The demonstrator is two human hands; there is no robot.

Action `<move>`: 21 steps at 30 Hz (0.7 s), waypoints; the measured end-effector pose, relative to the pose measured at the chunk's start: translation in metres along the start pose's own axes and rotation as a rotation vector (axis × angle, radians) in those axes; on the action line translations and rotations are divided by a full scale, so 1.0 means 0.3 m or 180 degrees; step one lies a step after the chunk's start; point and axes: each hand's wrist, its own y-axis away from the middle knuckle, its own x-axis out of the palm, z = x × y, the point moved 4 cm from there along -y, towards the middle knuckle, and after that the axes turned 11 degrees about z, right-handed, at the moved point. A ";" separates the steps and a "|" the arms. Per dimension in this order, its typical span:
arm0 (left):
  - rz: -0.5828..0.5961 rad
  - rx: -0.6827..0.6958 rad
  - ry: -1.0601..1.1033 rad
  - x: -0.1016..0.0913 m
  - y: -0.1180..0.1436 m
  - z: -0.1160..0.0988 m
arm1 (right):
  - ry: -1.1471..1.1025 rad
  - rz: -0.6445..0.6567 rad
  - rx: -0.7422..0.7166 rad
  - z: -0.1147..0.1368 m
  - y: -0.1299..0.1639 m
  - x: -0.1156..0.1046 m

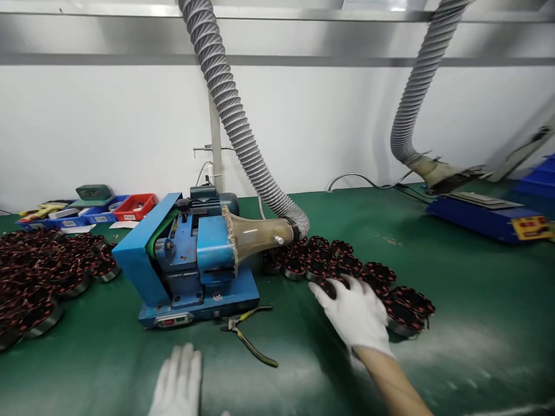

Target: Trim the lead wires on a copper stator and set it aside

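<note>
My right hand (358,315), in a white glove, reaches over a cluster of copper-wound motor stators (405,315) on the green bench. Its thumb and fingers are curled round one stator (328,287) at the near side of the cluster, which is partly hidden by the glove. My left hand (177,381), also gloved in white, lies at the bottom edge with its fingers stretched out and holds nothing. Ahead of it stands a blue belt-driven machine (199,300). A pair of pliers (234,325) with yellow-green handles rests spread on the bench between my hands.
A grey ribbed hose (243,124) runs down to the machine's funnel (260,234). Many more stators (52,277) crowd the left side. Red (136,207) and blue bins (102,212) stand behind them. A second hose (416,86) hangs at right above a blue device (477,216).
</note>
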 end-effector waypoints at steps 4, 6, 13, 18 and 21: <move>-0.0443 0.0904 0.0221 -0.075 -0.063 -0.179 | 0.0464 0.0185 -0.0094 -0.007 -0.045 0.032; -0.0288 0.0987 0.0564 -0.079 -0.069 -0.197 | 0.0441 0.0338 -0.0276 0.025 0.003 0.037; -0.0122 0.0182 0.2542 -0.073 0.013 -0.110 | -0.0494 0.2034 -0.2723 0.347 0.322 0.061; 0.0977 -0.0244 0.3445 -0.123 0.014 -0.053 | -0.1092 0.2948 -0.3125 0.504 0.403 0.139; 0.1170 -0.0410 0.3323 -0.150 0.001 -0.040 | -0.1781 0.3285 -0.2263 0.489 0.379 0.145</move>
